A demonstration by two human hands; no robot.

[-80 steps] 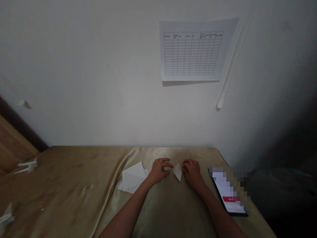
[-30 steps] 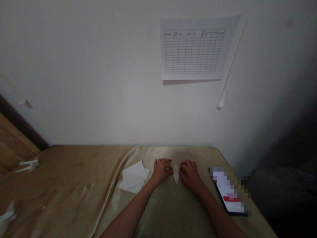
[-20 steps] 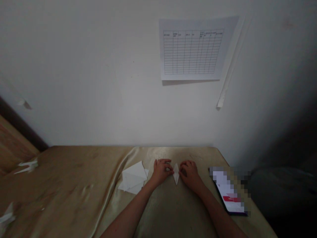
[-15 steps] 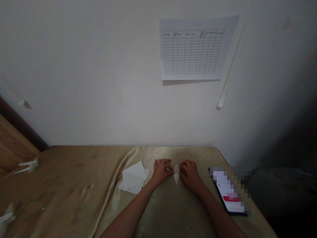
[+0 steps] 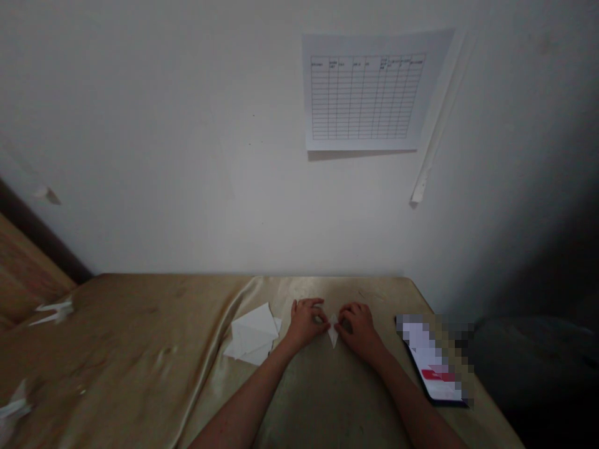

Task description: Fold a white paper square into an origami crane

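Note:
A small white folded paper [image 5: 333, 335], narrow and kite-shaped with its point toward me, lies between my hands on the cloth. My left hand [image 5: 307, 321] pinches its left edge with thumb and forefinger, the other fingers curled above. From the other side my right hand [image 5: 358, 324] closes its thumb and fingertips on the right edge. The fingertips partly cover the upper half of the paper. To the left of my left hand lies a loose pile of white paper sheets [image 5: 255, 333].
A satiny gold cloth [image 5: 140, 349] covers the table, with a raised fold left of the pile. A phone [image 5: 433, 368] with a lit screen lies at the right edge. White folded paper pieces [image 5: 56, 310] rest far left. A printed table sheet [image 5: 367, 96] hangs on the wall.
The upper tip of the folded paper looks shorter and wider between my fingers. My right fingertips have edged slightly left, closer to my left fingertips.

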